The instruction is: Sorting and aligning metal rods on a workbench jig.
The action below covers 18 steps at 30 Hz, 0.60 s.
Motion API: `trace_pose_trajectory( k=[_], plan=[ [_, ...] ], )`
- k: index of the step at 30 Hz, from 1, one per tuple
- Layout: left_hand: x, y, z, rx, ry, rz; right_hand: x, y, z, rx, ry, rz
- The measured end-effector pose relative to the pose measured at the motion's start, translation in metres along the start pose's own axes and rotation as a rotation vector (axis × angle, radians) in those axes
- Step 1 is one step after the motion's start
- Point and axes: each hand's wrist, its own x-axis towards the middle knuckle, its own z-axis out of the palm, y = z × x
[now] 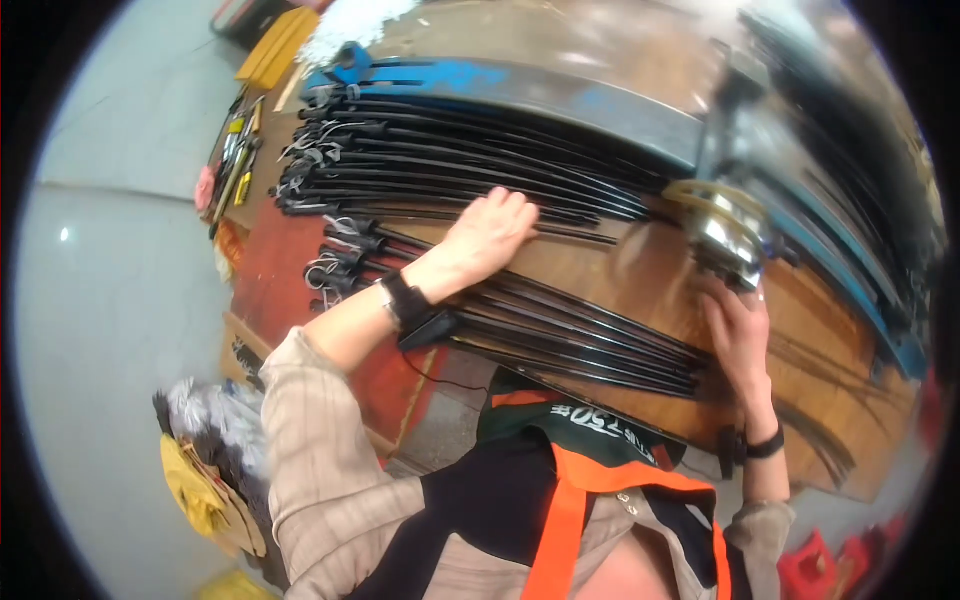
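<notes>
Thin black rods [440,150] with dark knobbed ends and white cord loops lie in a row across the wooden bench. Over the near edge of this row my left hand [495,230] is closed, its fingers curled on a black rod [580,235] whose bare end sticks out to the right. A second bundle of black rods [590,335] fans out nearer to me, under my left forearm. On the right, my right hand [737,325] has bent fingers raised against the underside of a shiny metal cylindrical fitting [728,235]; its fingertips and anything in them are hidden.
A blue and grey metal beam [520,95] runs behind the rods. More dark rods [850,150] lie at the far right, blurred. Hand tools [240,150] and a yellow box [278,48] are at the left. A dark green bag [590,425] hangs below the bench edge.
</notes>
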Motion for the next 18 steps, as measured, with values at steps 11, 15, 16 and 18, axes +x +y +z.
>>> trace_pose_trajectory(
  k=[11, 15, 16, 18],
  plan=[
    [0.014, 0.044, -0.034, -0.228, 0.053, 0.226, 0.003, -0.012, 0.007, 0.291, -0.225, 0.240],
    [0.027, 0.073, -0.055, -0.309, 0.065, 0.279, 0.003, -0.014, 0.013, 0.416, -0.099, 0.280],
    [0.032, 0.077, -0.056, -0.337, 0.054, 0.272, -0.005, -0.012, 0.013, 0.386, -0.070, 0.325],
    [0.044, 0.087, -0.064, -0.373, 0.045, 0.316, -0.019, -0.009, 0.008, 0.395, 0.158, 0.212]
  ],
)
